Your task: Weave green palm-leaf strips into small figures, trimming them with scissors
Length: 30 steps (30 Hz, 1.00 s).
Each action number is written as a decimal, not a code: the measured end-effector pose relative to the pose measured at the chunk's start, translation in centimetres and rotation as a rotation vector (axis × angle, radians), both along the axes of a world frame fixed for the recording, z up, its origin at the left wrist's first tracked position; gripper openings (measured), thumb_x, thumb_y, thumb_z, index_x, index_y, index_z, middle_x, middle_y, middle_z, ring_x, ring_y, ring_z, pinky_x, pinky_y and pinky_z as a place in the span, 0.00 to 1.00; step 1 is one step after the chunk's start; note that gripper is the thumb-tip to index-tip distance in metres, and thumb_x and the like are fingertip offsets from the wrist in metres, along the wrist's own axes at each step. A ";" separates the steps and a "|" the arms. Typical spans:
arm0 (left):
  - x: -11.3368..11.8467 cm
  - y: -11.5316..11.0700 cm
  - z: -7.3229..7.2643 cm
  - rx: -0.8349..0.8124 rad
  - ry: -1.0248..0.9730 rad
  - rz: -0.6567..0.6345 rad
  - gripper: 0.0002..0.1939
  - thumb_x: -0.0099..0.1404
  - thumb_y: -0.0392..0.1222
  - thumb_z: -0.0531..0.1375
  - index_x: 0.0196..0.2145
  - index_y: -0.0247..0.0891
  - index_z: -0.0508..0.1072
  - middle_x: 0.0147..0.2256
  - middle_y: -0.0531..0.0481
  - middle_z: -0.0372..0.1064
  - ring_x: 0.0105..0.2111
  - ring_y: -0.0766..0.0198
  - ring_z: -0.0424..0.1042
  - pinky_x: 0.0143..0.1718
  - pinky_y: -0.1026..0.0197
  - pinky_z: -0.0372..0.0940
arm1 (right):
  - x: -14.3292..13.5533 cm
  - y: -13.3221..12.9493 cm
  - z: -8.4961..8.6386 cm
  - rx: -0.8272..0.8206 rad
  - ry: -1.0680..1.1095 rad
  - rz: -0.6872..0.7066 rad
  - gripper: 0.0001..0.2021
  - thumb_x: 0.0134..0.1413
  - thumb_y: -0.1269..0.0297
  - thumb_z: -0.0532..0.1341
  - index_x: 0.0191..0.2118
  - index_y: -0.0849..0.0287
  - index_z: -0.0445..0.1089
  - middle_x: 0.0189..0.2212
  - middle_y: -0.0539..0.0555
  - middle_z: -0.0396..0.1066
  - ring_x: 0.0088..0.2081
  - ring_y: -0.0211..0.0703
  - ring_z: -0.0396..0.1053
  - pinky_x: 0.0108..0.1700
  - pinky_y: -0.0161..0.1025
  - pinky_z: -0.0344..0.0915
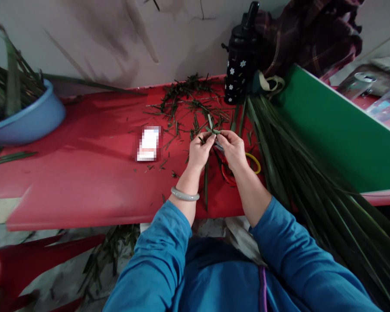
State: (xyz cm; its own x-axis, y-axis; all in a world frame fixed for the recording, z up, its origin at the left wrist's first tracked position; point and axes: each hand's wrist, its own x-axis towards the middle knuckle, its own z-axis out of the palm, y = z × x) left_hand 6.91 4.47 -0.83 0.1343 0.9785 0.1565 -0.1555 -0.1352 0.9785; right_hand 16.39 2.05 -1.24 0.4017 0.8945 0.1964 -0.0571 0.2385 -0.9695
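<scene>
Between my fingertips is a small knotted green leaf strip [214, 130], with short ends sticking up and one long end hanging toward the table's front edge. My left hand [200, 148] pinches it from the left, a grey bangle [184, 194] around that wrist. From the other side my right hand [233, 145] pinches the same piece, its fingertips almost touching the left ones. Under my right hand lie scissors with red and yellow handles [255, 163], their blades mostly hidden. Cut leaf scraps [191, 93] are scattered just beyond my hands.
A phone-like blurred object [148, 144] lies left of my hands on the red table [84, 173]. At far left stands a blue basin [29, 119] of leaves. Long green leaves [299, 164] spread along the right beside a green board [338, 134]. A black flowered tumbler [240, 60] stands behind.
</scene>
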 end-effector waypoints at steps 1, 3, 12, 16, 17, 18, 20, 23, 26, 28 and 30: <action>0.0 0.0 0.1 -0.023 -0.017 0.006 0.07 0.50 0.41 0.60 0.28 0.36 0.70 0.27 0.52 0.69 0.30 0.69 0.67 0.37 0.62 0.62 | 0.0 -0.1 0.1 -0.009 0.007 0.005 0.09 0.42 0.60 0.59 0.30 0.59 0.67 0.24 0.47 0.68 0.27 0.32 0.64 0.33 0.33 0.62; 0.0 0.0 0.2 -0.061 -0.061 0.004 0.06 0.50 0.40 0.60 0.28 0.37 0.70 0.27 0.53 0.69 0.29 0.69 0.67 0.37 0.63 0.62 | -0.1 -0.2 0.3 -0.025 0.042 -0.001 0.09 0.43 0.59 0.58 0.28 0.59 0.66 0.23 0.47 0.66 0.26 0.31 0.63 0.31 0.32 0.62; 0.0 -0.1 0.2 -0.088 -0.096 -0.018 0.03 0.49 0.37 0.60 0.26 0.37 0.70 0.25 0.54 0.68 0.28 0.71 0.66 0.35 0.65 0.61 | -0.2 -0.3 0.8 -0.066 0.056 -0.044 0.07 0.42 0.61 0.58 0.26 0.60 0.65 0.22 0.46 0.65 0.25 0.30 0.61 0.29 0.32 0.60; 0.0 -0.2 0.4 -0.110 -0.117 -0.036 0.03 0.49 0.36 0.60 0.25 0.37 0.70 0.24 0.55 0.68 0.27 0.72 0.66 0.34 0.66 0.62 | -0.2 -0.4 0.9 -0.075 0.083 -0.039 0.08 0.41 0.61 0.58 0.26 0.61 0.66 0.21 0.46 0.65 0.24 0.30 0.60 0.29 0.31 0.59; 0.0 -0.2 0.5 -0.119 -0.125 -0.039 0.03 0.49 0.36 0.60 0.25 0.37 0.70 0.24 0.55 0.68 0.27 0.72 0.66 0.34 0.66 0.62 | -0.2 -0.4 0.9 -0.078 0.086 -0.042 0.08 0.41 0.61 0.58 0.26 0.61 0.66 0.21 0.46 0.65 0.24 0.30 0.60 0.28 0.31 0.59; 0.0 -0.3 0.5 -0.128 -0.134 -0.045 0.03 0.49 0.36 0.60 0.25 0.37 0.70 0.24 0.55 0.68 0.27 0.72 0.66 0.34 0.66 0.62 | -0.2 -0.4 1.0 -0.078 0.089 -0.043 0.08 0.40 0.61 0.58 0.26 0.61 0.66 0.21 0.46 0.64 0.24 0.30 0.60 0.28 0.31 0.59; 0.1 -0.3 0.6 -0.146 -0.154 -0.063 0.03 0.49 0.36 0.60 0.25 0.37 0.70 0.24 0.55 0.68 0.27 0.72 0.66 0.34 0.66 0.62 | -0.2 -0.4 1.0 -0.067 0.097 -0.040 0.08 0.40 0.61 0.58 0.25 0.61 0.66 0.20 0.46 0.63 0.23 0.29 0.59 0.27 0.31 0.58; 0.1 -0.3 0.6 -0.180 -0.195 -0.092 0.03 0.48 0.36 0.60 0.25 0.36 0.70 0.23 0.56 0.67 0.26 0.72 0.65 0.34 0.65 0.62 | -0.1 -0.4 0.9 -0.051 0.093 -0.025 0.08 0.40 0.61 0.58 0.26 0.61 0.66 0.20 0.45 0.62 0.22 0.29 0.57 0.26 0.31 0.56; 0.0 -0.3 0.4 -0.223 -0.218 -0.104 0.04 0.48 0.36 0.61 0.25 0.37 0.69 0.24 0.56 0.67 0.26 0.72 0.66 0.35 0.65 0.62 | 0.0 -0.4 0.8 -0.060 0.072 -0.019 0.08 0.42 0.60 0.58 0.26 0.61 0.66 0.19 0.45 0.61 0.22 0.29 0.56 0.26 0.31 0.56; 0.0 -0.2 0.4 -0.244 -0.231 -0.112 0.04 0.48 0.36 0.61 0.25 0.37 0.69 0.24 0.56 0.67 0.27 0.72 0.66 0.36 0.64 0.62 | 0.0 -0.4 0.7 -0.064 0.069 -0.017 0.08 0.42 0.60 0.58 0.26 0.60 0.66 0.19 0.45 0.61 0.22 0.29 0.56 0.26 0.31 0.56; 0.0 -0.2 0.3 -0.250 -0.250 -0.118 0.04 0.48 0.36 0.61 0.25 0.37 0.69 0.24 0.56 0.67 0.26 0.73 0.66 0.36 0.65 0.62 | 0.0 -0.4 0.7 -0.062 0.079 -0.019 0.08 0.42 0.61 0.58 0.26 0.61 0.66 0.20 0.45 0.62 0.22 0.29 0.56 0.26 0.31 0.56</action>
State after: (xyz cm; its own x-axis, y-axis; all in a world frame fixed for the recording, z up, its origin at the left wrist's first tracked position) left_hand 6.89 4.25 -0.48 0.2365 0.9707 -0.0435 -0.3938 0.1366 0.9090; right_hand 16.38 1.67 -0.52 0.4303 0.8962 0.1081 -0.1298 0.1799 -0.9751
